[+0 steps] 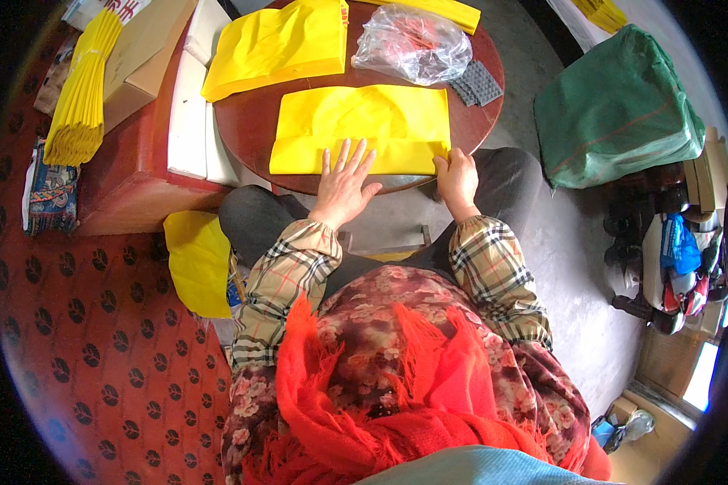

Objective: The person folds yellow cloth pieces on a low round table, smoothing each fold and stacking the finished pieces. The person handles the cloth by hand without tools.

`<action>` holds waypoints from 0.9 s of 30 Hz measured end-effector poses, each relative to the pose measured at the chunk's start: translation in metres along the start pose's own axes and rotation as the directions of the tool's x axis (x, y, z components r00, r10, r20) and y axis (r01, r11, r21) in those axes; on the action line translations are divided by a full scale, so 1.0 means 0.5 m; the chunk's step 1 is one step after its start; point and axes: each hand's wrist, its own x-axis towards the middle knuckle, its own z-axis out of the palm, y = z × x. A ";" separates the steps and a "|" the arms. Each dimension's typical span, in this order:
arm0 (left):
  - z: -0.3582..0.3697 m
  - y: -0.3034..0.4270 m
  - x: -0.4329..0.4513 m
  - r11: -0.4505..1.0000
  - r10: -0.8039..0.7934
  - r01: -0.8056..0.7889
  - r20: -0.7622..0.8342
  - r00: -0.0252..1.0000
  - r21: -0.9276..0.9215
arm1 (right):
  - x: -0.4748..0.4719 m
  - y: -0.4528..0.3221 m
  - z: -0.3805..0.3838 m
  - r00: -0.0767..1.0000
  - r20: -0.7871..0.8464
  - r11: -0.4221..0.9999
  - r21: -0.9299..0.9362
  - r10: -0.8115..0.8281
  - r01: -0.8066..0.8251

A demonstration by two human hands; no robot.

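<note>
A yellow sheet (364, 118), likely non-woven fabric, lies flat near the front edge of the round brown table (249, 136). A folded strip runs along its near side. My left hand (347, 185) rests on that strip with fingers spread, palm down, holding nothing. At the sheet's near right corner, my right hand (459, 179) has its thumb and curled fingers closed on the edge. Behind it lies a stack of similar yellow pieces (279, 45), slightly rumpled.
A clear plastic bag (412, 45) with red pieces and a dark grey textured pad (477, 83) sit at the table's back right. Bundled yellow pieces (76, 103) and a cardboard box (145, 66) are at left. A green sack (613, 112) stands at right.
</note>
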 end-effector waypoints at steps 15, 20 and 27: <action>-0.003 0.010 0.002 0.999 -0.040 0.040 0.031 0.999 0.009 | -0.070 -0.104 0.005 0.807 0.267 0.836 -0.007 -0.527 0.548; -0.004 0.012 0.003 0.999 -0.048 0.048 0.020 0.999 0.015 | -0.064 -0.095 0.008 0.776 0.397 0.799 -0.152 -0.490 0.582; -0.009 -0.011 -0.019 0.979 -0.187 0.183 0.042 0.981 0.084 | -0.065 -0.082 0.008 0.798 0.379 0.800 -0.202 -0.468 0.565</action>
